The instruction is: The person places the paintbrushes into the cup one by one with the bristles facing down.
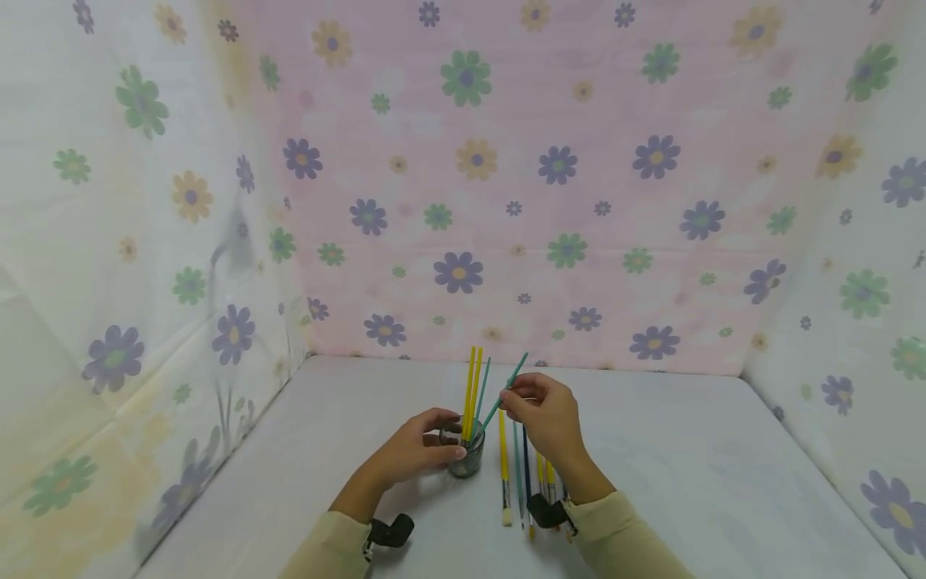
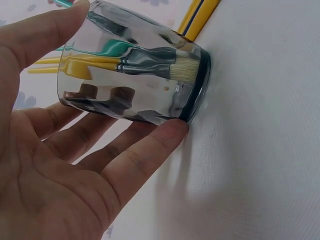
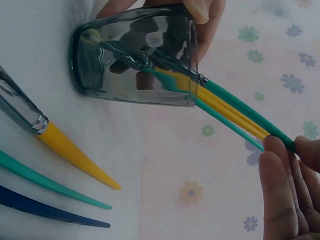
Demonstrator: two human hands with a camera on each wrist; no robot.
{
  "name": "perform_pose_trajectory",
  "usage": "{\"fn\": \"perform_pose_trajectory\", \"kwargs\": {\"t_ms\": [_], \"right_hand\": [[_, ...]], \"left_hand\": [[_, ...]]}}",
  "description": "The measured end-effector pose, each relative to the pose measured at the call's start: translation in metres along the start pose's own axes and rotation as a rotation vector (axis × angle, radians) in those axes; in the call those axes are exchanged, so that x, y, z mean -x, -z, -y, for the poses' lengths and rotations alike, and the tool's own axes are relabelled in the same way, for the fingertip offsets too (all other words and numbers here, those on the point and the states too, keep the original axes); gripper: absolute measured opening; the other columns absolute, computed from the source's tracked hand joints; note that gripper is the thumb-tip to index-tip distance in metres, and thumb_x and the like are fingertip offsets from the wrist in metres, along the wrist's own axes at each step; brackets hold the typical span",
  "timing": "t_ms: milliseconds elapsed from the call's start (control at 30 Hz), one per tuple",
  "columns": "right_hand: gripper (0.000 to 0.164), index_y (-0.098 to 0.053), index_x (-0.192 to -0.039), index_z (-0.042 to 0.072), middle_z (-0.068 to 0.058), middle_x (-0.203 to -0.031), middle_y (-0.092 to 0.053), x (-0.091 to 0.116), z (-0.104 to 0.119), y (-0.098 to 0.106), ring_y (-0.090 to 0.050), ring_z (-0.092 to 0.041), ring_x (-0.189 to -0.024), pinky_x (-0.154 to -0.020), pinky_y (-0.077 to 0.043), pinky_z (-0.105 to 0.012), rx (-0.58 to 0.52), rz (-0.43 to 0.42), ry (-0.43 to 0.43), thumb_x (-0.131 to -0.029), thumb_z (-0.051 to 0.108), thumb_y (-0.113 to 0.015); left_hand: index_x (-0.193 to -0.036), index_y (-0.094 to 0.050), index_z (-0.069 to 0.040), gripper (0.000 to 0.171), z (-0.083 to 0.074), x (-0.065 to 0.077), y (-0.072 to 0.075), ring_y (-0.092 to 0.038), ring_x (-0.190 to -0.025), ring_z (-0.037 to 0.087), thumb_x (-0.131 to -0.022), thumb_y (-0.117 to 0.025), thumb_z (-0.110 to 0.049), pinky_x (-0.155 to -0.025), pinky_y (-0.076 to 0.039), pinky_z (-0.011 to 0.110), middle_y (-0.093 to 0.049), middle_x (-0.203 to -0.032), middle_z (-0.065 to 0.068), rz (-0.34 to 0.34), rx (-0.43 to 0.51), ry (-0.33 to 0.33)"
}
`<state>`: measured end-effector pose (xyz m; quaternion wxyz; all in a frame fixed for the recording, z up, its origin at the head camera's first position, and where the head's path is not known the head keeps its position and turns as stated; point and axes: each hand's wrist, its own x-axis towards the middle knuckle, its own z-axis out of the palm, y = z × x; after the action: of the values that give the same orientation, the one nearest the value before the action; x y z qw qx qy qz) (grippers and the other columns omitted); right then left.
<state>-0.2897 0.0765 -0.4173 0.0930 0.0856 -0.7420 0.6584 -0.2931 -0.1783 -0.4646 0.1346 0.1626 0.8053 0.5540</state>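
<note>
Insertion appears underway: my left hand (image 1: 414, 444) grips the glass (image 1: 466, 465), my right hand (image 1: 547, 408) pinches a green brush (image 3: 242, 107); I'd lower it next.

Clear glass cup (image 1: 466, 464) upright; green brush (image 1: 493, 414) slanting inside.

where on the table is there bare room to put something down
Bare tabletop lies between the left hand and left flowered wall, and between the right hand and right flowered wall. Crowded: around the glass jar and the loose brushes beside it.
</note>
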Motion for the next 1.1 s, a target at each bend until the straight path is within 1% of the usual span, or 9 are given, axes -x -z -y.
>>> {"fn": "perform_pose_trajectory", "kwargs": {"t_ms": [167, 333, 467, 700, 900, 1100], "right_hand": [[0.024, -0.072, -0.113, 0.007, -0.005, -0.097, -0.077, 0.002, -0.005, -0.005, -0.078, -0.019, -0.087, -0.073, -0.064, -0.029, 0.046, 0.014, -0.002, -0.092, 0.016, -0.08], [0.024, -0.072, -0.116, 0.009, -0.004, -0.098, -0.077, 0.004, -0.009, -0.01, -0.077, -0.017, -0.088, -0.074, -0.063, -0.028, 0.084, 0.033, -0.001, -0.094, 0.016, -0.078], [0.026, -0.072, -0.118, 0.009, -0.004, -0.099, -0.077, 0.005, -0.011, -0.012, -0.077, -0.017, -0.088, -0.073, -0.064, -0.028, 0.089, 0.048, -0.014, -0.094, 0.018, -0.078], [0.027, -0.073, -0.117, 0.008, -0.004, -0.099, -0.078, 0.007, -0.017, -0.016, -0.078, -0.018, -0.088, -0.073, -0.064, -0.029, 0.092, 0.068, -0.017, -0.094, 0.019, -0.078], [0.025, -0.073, -0.117, 0.008, -0.004, -0.099, -0.078, 0.008, -0.021, -0.019, -0.078, -0.017, -0.088, -0.073, -0.064, -0.028, 0.108, 0.074, -0.024, -0.094, 0.017, -0.077], [0.026, -0.073, -0.118, 0.007, -0.006, -0.101, -0.078, 0.007, -0.021, -0.018, -0.078, -0.019, -0.089, -0.073, -0.064, -0.029, 0.12, 0.072, -0.017, -0.094, 0.017, -0.077]], "left_hand": [[-0.145, -0.054, -0.016, 0.065, -0.002, 0.0, -0.002, -0.066, -0.12, 0.025, -0.09, -0.082, -0.037, -0.089, -0.062, 0.037, -0.06, -0.144, 0.008, -0.007, -0.011, -0.01], [-0.145, -0.053, -0.014, 0.065, -0.002, 0.001, -0.002, -0.066, -0.121, 0.026, -0.09, -0.082, -0.036, -0.09, -0.062, 0.038, -0.06, -0.143, 0.01, -0.007, -0.003, -0.019], [-0.145, -0.053, -0.013, 0.065, -0.001, 0.001, -0.001, -0.065, -0.123, 0.028, -0.09, -0.082, -0.035, -0.09, -0.061, 0.039, -0.06, -0.143, 0.01, -0.006, 0.0, -0.02], [-0.144, -0.054, -0.016, 0.065, 0.0, 0.0, -0.001, -0.066, -0.122, 0.027, -0.09, -0.082, -0.037, -0.09, -0.062, 0.039, -0.06, -0.143, 0.008, -0.008, -0.017, -0.017], [-0.144, -0.054, -0.016, 0.066, 0.001, 0.0, -0.001, -0.066, -0.121, 0.028, -0.089, -0.083, -0.038, -0.09, -0.062, 0.041, -0.06, -0.143, 0.009, -0.013, -0.01, -0.003], [-0.144, -0.053, -0.014, 0.066, 0.0, 0.001, -0.001, -0.065, -0.124, 0.029, -0.09, -0.082, -0.036, -0.091, -0.062, 0.042, -0.06, -0.143, 0.01, -0.01, 0.002, -0.014]]}}
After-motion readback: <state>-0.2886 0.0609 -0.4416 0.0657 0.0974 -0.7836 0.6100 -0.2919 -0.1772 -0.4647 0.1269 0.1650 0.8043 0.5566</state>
